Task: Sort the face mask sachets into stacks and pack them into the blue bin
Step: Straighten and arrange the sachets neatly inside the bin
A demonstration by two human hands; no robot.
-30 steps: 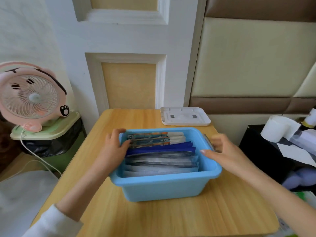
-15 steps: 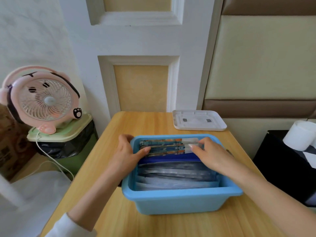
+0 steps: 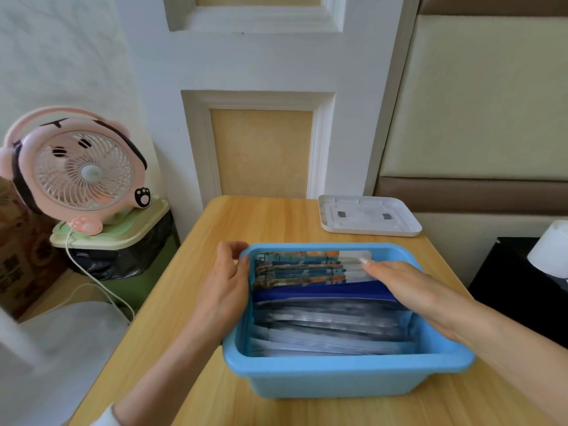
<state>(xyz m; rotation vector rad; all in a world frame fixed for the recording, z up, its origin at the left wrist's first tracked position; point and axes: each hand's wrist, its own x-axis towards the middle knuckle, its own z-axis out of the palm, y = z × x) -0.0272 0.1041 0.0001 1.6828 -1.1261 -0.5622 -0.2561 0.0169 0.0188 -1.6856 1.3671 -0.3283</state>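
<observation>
Face mask sachets (image 3: 307,273) stand on edge inside the blue bin (image 3: 338,379), grouped by kind: orange-and-teal printed ones at the far end, a dark blue band behind them, silvery ones leaning toward the near wall. The bin sits on the wooden table (image 3: 261,219). The left hand (image 3: 224,290) grips the bin's far-left rim, fingers curled over the outside and thumb inside by the sachet ends. The right hand (image 3: 412,290) lies flat on the printed group, its fingers (image 3: 382,270) straight and close together, holding nothing. The step looks like final tidying of packed stacks. To do it well, the flat hand should press lightly and evenly so edges level without creasing, nudge the ends square against the left wall, and leave each kind in its own row while the other hand steadies the bin
</observation>
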